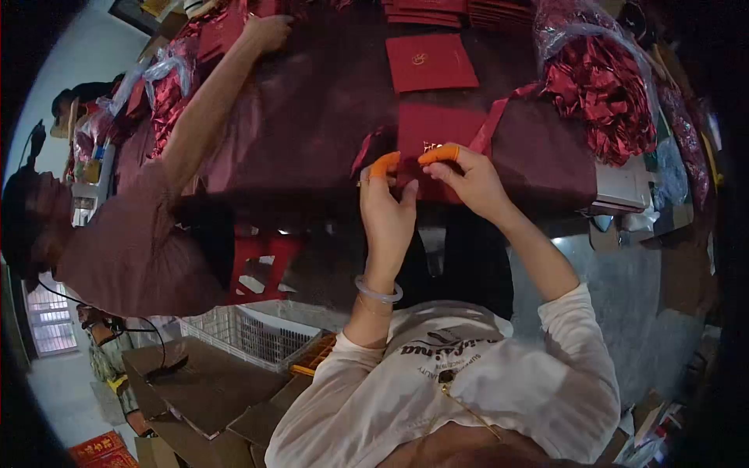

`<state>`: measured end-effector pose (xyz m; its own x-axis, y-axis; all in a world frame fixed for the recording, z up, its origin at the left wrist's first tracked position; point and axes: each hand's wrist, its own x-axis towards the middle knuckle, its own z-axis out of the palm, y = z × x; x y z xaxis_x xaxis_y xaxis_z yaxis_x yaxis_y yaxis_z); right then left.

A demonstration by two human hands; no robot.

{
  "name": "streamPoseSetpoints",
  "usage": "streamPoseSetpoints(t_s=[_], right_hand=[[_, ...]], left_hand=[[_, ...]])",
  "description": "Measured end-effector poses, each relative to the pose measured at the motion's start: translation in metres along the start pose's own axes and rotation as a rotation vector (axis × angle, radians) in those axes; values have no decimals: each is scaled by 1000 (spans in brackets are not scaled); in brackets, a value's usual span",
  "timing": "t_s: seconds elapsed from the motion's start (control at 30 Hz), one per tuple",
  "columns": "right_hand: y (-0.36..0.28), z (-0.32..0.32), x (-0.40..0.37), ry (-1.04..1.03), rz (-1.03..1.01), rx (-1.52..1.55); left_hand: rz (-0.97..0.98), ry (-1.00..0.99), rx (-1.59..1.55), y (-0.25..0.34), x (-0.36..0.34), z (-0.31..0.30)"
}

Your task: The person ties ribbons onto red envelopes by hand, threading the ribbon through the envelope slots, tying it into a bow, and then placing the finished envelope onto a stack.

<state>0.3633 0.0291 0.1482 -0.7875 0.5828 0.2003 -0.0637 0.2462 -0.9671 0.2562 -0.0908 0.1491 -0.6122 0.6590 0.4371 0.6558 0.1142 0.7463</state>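
1. Probably the card [438, 123] is light and fairly stiff, easy to slide or turn, though its smooth red face may crease or scuff if pressed hard.
2. Its side edges look like the best place to take hold, thumb beneath and fingers above, leaving the gold lettering [431, 146] untouched.
3. The ribbon [498, 117] beside its right edge looks soft, thin and slippery, so a close fingertip pinch should suit it better than a fist.
4. The card lies flat on the tabletop [312, 132], at the near side, with a second card [445, 70] just beyond it.
5. The right grip [476, 183] is over the card's near part, by the lettering, fingertips drawn close together; whether they pinch anything cannot be told.
6. The left grip [388, 218] is at the card's near left corner, fingers bent and thumb apart; whether it holds the short ribbon end [365, 150] nearby is unclear.
7. Orange covers [382, 165] on fingers of both hands should add some friction.
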Motion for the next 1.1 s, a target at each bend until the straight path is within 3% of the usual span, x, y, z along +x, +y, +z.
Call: streamPoseSetpoints(t_s=[0.07, 0.17, 0.33, 0.43, 0.57, 0.7, 0.77, 0.87, 0.97, 1.1], right_hand=[[2, -1, 1, -22, -76, -58], [-1, -2, 2, -50, -185, -136], [-5, 1, 2, -36, -42, -140], [0, -1, 6, -65, -16, -234], [-3, -3, 6, -67, -1, -100], [-10, -1, 8, -75, -16, -164], [-15, -1, 10, -104, -165, -386], [-18, -1, 12, -92, -235, -497], [-30, -4, 10, -153, -95, -457], [-25, -1, 5, -103, -116, -528]], left_hand=[[-252, -79, -191, -5, 4, -2], [-298, -144, -162, 0, 9, -13], [-439, -156, -302, -10, 8, -9], [-417, -170, -440, -10, 7, -11], [-491, -261, -574, -12, 8, -21], [-486, -205, -634, -11, 1, -15], [-509, -144, -700, -10, -1, -11], [-458, -89, -694, -3, -4, -8], [-474, -91, -710, -5, -6, -4], [-491, -97, -678, -4, -7, -3]])
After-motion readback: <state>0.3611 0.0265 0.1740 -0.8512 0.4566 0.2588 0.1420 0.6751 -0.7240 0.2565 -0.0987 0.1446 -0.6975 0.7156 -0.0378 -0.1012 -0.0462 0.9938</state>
